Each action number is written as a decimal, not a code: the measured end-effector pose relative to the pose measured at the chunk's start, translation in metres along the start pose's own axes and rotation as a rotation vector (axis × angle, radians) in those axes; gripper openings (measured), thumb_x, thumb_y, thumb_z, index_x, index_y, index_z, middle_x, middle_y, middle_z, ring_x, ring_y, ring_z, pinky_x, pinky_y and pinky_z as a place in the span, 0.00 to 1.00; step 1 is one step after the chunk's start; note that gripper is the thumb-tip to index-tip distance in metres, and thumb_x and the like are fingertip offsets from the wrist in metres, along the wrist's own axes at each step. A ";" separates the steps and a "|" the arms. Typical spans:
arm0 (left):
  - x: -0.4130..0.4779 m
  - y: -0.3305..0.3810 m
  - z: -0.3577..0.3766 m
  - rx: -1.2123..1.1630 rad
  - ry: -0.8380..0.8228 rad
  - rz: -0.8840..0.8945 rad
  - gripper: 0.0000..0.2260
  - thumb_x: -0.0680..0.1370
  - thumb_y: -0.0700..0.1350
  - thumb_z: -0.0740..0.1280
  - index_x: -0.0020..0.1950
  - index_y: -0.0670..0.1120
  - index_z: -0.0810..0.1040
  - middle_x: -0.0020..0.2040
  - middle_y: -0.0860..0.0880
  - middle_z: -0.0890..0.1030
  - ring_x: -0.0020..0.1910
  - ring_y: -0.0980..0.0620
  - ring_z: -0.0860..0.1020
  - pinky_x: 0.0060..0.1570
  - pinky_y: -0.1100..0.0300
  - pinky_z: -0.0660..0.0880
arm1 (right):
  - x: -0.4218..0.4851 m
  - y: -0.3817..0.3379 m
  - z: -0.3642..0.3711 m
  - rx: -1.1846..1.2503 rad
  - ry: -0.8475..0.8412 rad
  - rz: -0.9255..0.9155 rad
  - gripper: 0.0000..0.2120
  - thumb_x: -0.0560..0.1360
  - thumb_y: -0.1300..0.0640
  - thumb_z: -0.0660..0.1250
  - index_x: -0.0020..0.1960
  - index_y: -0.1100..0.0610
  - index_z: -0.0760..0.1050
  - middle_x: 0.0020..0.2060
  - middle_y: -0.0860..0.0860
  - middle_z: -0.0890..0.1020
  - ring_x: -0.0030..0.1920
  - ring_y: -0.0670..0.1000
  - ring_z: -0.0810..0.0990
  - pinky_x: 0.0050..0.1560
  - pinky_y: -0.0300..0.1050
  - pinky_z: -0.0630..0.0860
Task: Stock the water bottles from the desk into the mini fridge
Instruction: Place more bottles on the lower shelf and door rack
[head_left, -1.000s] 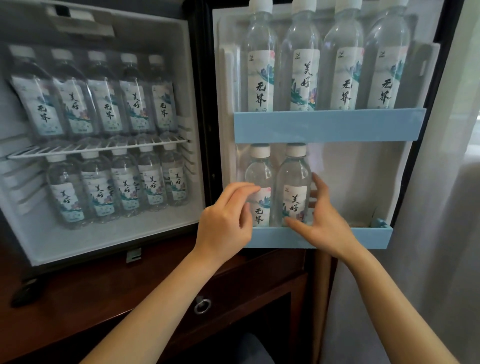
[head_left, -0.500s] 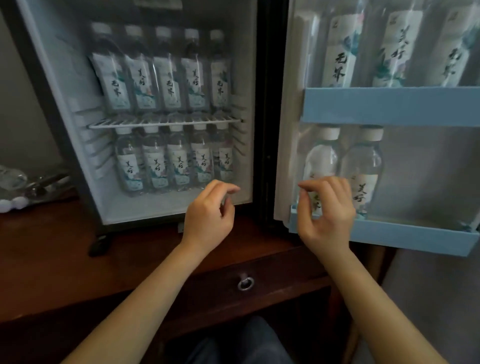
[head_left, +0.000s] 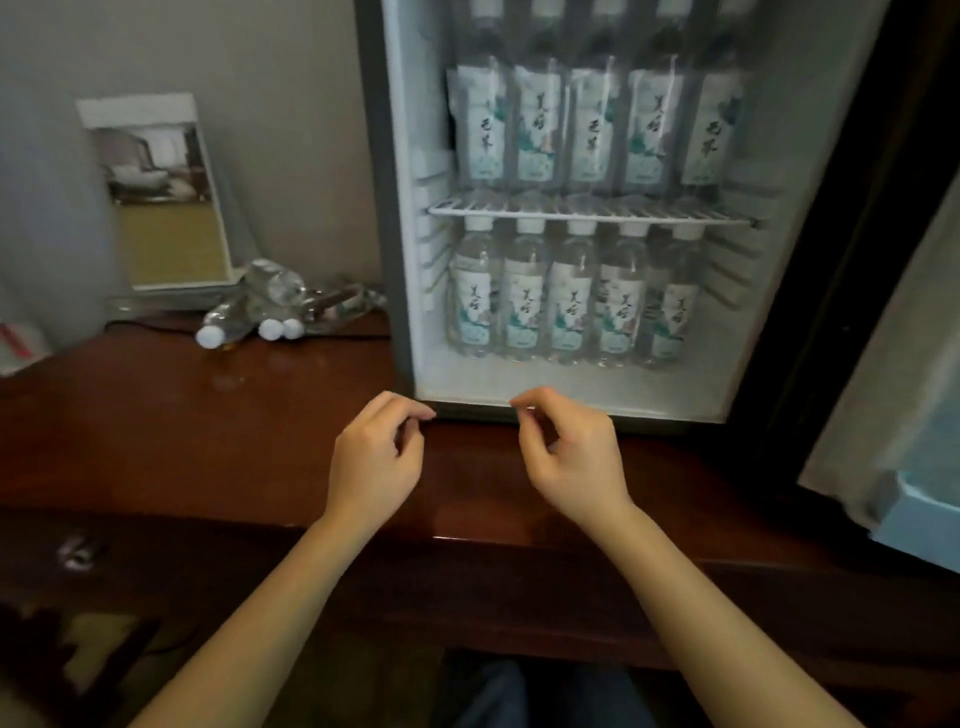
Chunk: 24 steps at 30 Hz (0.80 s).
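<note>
The mini fridge stands open on the dark wooden desk. Several water bottles with white caps and pale labels fill its upper shelf and its lower level, under a white wire rack. A few clear water bottles lie on their sides in loose plastic wrap at the back of the desk, left of the fridge. My left hand and my right hand hover over the desk in front of the fridge's lower edge, fingers loosely curled, holding nothing.
A framed picture card leans on the wall behind the lying bottles. The fridge door's pale blue lower shelf shows at the right edge. A drawer knob sits in the desk front at the lower left.
The view has swung left from the door shelves to the fridge interior and desk. Both hands have drawn back from the door bottles and now hang empty before the fridge.
</note>
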<state>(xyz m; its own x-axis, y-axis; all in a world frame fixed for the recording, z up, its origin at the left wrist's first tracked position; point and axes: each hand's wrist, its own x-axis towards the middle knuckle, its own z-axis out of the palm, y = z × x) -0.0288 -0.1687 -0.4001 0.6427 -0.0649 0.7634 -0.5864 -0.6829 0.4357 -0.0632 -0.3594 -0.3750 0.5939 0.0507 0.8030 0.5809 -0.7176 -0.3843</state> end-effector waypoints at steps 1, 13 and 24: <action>-0.002 -0.012 -0.010 0.033 -0.003 -0.034 0.10 0.71 0.31 0.66 0.43 0.45 0.80 0.40 0.55 0.76 0.29 0.58 0.69 0.32 0.69 0.63 | 0.004 -0.003 0.014 0.066 -0.025 0.047 0.06 0.73 0.60 0.63 0.45 0.59 0.79 0.31 0.48 0.78 0.30 0.47 0.74 0.33 0.41 0.70; 0.033 -0.130 -0.060 0.231 -0.028 -0.439 0.11 0.74 0.40 0.64 0.54 0.51 0.76 0.53 0.54 0.74 0.38 0.54 0.75 0.45 0.55 0.73 | 0.077 -0.043 0.166 0.222 -0.334 0.110 0.05 0.73 0.59 0.64 0.45 0.52 0.78 0.27 0.47 0.75 0.29 0.48 0.73 0.34 0.44 0.70; 0.127 -0.256 -0.036 0.220 0.176 -0.860 0.22 0.73 0.40 0.65 0.67 0.42 0.65 0.66 0.40 0.62 0.54 0.36 0.74 0.47 0.55 0.68 | 0.167 -0.064 0.311 0.217 -0.482 0.287 0.09 0.73 0.60 0.60 0.49 0.54 0.78 0.46 0.57 0.81 0.49 0.59 0.78 0.45 0.46 0.72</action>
<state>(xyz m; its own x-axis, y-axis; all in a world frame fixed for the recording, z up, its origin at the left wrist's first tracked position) 0.1850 0.0244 -0.3977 0.7201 0.6320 0.2864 0.1804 -0.5691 0.8023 0.1716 -0.0894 -0.3582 0.8998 0.2219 0.3757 0.4303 -0.5938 -0.6799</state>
